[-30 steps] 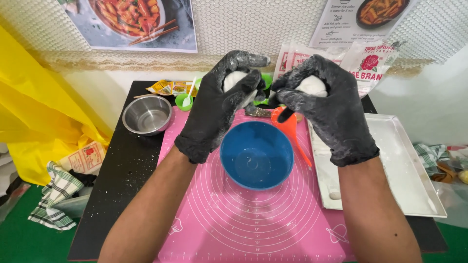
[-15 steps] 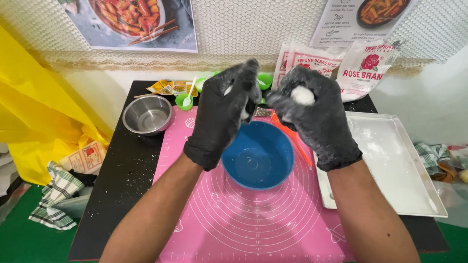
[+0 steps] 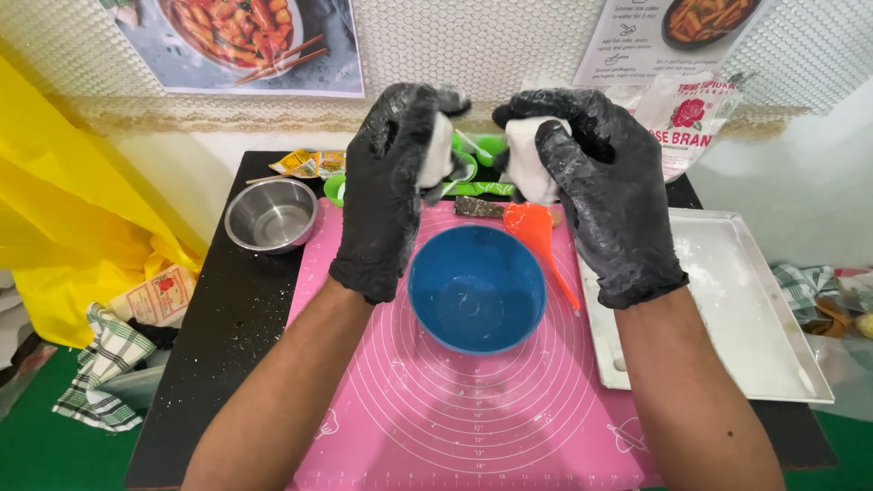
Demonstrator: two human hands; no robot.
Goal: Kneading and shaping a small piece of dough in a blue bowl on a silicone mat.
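You grip one white dough lump (image 3: pixel 439 150) in your left hand (image 3: pixel 393 182) and another (image 3: pixel 526 159) in your right hand (image 3: pixel 596 186), both raised above the blue bowl (image 3: pixel 476 289) on the pink mat (image 3: pixel 455 409), so crumbs fall inside.

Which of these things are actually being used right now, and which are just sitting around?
In use: left hand and right hand, each gripping a white dough piece; blue bowl; pink mat.
Lying about: steel bowl, metal tray, orange spatula, flour bag.
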